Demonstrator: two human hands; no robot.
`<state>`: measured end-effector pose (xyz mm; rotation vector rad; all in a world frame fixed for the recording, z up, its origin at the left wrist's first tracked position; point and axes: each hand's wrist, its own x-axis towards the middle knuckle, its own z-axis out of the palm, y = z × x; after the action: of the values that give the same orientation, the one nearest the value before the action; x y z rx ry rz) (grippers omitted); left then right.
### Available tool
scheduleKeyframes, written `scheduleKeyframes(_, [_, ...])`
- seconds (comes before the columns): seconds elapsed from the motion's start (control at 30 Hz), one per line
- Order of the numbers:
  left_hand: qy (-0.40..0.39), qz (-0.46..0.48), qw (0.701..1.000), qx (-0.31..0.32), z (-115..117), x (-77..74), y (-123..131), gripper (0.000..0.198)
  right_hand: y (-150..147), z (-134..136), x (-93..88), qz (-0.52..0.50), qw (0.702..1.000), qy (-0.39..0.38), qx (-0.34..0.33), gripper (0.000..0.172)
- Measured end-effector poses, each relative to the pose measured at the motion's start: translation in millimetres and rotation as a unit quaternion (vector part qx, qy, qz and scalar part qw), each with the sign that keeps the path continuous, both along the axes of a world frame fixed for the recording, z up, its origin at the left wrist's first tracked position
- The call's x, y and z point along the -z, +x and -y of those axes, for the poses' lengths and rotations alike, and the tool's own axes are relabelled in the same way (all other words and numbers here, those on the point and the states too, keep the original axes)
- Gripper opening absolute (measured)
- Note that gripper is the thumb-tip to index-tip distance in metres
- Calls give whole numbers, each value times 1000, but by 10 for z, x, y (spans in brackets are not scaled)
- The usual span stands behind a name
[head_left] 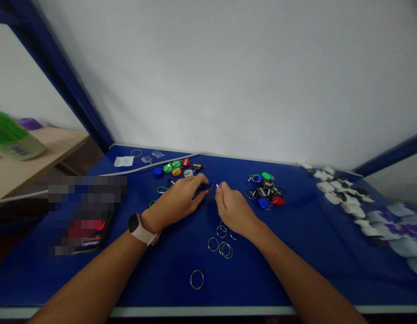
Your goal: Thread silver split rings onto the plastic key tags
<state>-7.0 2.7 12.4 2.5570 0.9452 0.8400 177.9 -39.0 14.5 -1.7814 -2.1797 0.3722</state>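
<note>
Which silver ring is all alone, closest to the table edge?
The bottom one, the silver split ring lying flat near the front edge of the blue table; the other rings sit bunched together farther back.

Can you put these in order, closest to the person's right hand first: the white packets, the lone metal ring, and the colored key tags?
1. Colored key tags: just to the right of the right hand.
2. Lone metal ring: down by the front edge, to the left.
3. White packets: far over on the right.
</note>
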Motion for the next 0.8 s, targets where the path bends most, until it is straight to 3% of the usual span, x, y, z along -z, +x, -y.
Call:
scheduleKeyframes(0.2, [-11,73,996,-40,31,8,53,12,-54,-5,53,-64,997,1,36,26])
scheduleKeyframes(0.5, [-11,130,991,-17,56,9,101,11,-58,-14,11,-210,976,-47,37,30])
scheduleKeyframes(0.63, [3,145,989,-17,48,2,110,12,-66,-2,18,-301,949,-94,15,30])
scheduleKeyframes(0.8, [7,150,989,-10,40,25,105,13,-92,11,38,-420,891,-173,5,26])
